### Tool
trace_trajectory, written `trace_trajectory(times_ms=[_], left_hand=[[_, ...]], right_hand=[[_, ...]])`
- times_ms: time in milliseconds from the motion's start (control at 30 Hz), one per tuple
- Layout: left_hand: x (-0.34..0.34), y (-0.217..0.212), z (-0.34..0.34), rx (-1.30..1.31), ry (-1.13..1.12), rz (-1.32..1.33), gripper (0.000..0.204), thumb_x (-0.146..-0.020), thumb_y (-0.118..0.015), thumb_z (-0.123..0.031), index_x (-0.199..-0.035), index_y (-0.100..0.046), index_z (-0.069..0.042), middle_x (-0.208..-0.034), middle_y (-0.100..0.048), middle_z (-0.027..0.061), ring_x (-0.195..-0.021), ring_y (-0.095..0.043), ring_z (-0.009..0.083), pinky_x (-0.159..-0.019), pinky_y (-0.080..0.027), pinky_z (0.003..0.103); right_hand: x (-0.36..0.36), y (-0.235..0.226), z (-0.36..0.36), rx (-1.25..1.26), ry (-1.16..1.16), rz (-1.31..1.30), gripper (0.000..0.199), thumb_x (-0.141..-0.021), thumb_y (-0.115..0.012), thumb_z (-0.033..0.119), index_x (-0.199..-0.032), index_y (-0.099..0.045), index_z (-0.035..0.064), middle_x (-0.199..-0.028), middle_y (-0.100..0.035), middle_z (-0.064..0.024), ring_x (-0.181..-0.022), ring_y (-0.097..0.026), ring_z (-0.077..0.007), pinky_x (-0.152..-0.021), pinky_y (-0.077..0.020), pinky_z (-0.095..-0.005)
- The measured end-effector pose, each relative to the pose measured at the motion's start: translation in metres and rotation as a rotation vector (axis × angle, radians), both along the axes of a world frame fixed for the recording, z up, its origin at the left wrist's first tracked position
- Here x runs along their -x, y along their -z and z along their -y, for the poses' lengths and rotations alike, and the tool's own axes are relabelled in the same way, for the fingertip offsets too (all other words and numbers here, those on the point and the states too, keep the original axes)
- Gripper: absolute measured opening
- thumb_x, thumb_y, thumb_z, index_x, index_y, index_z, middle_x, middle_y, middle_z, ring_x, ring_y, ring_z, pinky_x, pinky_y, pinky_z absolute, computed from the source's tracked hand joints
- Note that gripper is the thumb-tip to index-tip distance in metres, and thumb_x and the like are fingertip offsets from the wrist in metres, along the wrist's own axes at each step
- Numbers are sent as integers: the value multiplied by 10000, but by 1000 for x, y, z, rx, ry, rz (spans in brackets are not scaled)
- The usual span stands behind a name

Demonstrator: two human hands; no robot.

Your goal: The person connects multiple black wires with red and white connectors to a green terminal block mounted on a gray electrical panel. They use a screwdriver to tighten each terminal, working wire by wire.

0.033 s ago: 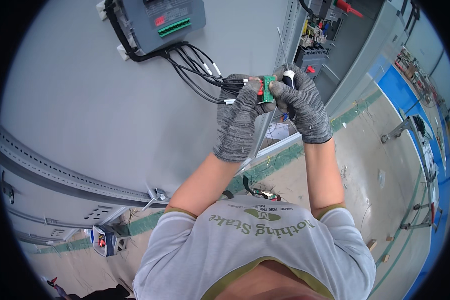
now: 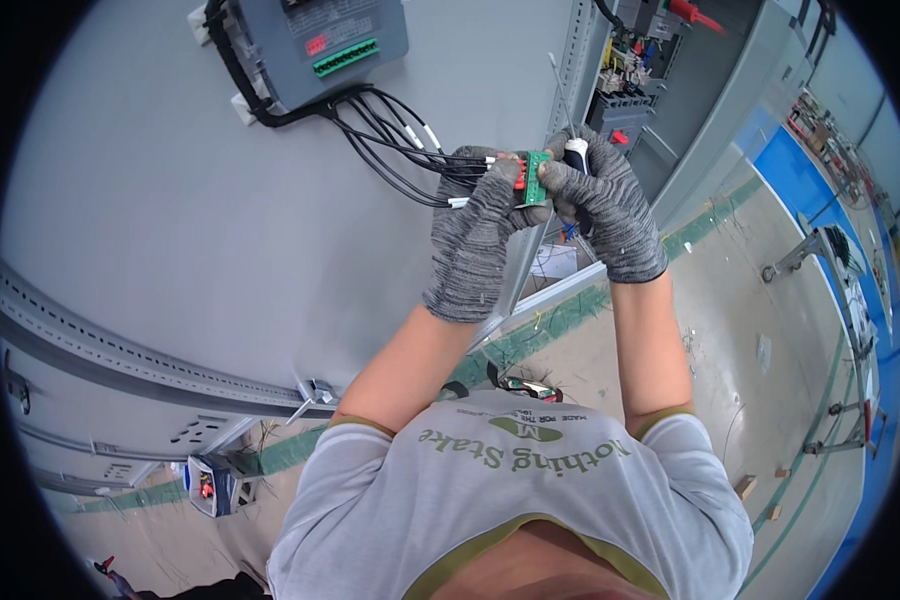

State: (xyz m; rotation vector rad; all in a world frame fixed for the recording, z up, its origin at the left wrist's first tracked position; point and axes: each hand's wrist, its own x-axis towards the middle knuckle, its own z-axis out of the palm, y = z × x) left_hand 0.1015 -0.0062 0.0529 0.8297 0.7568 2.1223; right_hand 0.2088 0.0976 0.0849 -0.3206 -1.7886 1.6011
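In a grey knit glove, my left hand [image 2: 470, 245] is closed, pinching black wires [image 2: 385, 165] with red ends [image 2: 520, 176] at the left side of a green terminal block [image 2: 536, 182]. White sleeves mark several of these wires. My right hand [image 2: 615, 210], gloved alike, is wrapped round a screwdriver [image 2: 576, 158] with a dark and white handle, its thin shaft pointing up and away. The right thumb and a finger also press against the block's right side. Fingers hide how far the wire ends sit inside the block.
A grey device [image 2: 320, 50] with a green socket strip [image 2: 346, 58] is mounted on the grey panel [image 2: 220, 220]; the wires run from its cable bundle. Right of it stands an open cabinet with breakers [image 2: 625, 110]. A wheeled cart [image 2: 820, 250] stands at far right.
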Motion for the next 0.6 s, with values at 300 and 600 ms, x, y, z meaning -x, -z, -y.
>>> trace_trajectory(times_ms=[300,600], left_hand=[[11,-7,-10,-179,276,195,110,-912,-587,-128,-992,-543,-67,-976,-623,137,-893,-652,237,-776,-592,380],[14,-5,-34,-282,215,223,106,-890,-620,-128,-945,-560,-61,-1099,-600,212,-885,-648,275,-788,-583,393]], right_hand=[[-1,-16,1,-147,147,70,313,-757,-750,286,-946,-635,64,-746,-564,13,-680,-519,-61,-602,-443,-219],[-68,-14,33,-840,509,153,487,-831,-588,14,-1308,-499,53,-1051,-606,-80,-965,-584,-156,-897,-464,-314]])
